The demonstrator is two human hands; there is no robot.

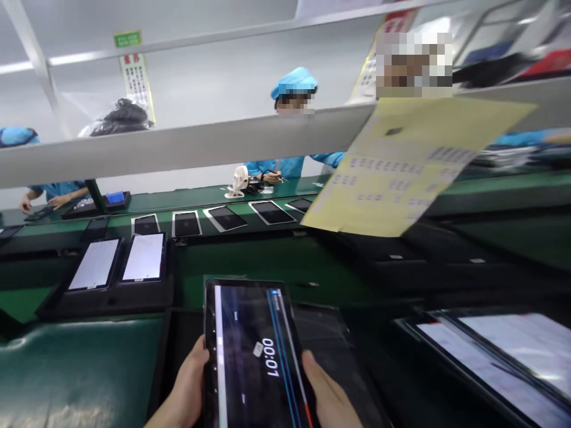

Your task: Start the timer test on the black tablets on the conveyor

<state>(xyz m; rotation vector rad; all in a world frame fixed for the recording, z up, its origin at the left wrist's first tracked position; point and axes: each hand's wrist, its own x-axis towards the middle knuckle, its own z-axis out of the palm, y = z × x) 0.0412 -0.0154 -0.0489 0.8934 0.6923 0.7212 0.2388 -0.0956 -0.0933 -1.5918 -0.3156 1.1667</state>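
Both hands grip one tablet [256, 351]: left hand [190, 383] on its left edge, right hand [325, 392] on its right, long axis pointing away between them, above the surface [80, 362].

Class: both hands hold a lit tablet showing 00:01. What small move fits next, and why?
Probably keep the tablet steady: the left hand and right hand grip its edges, and its timer reads only 00:01.
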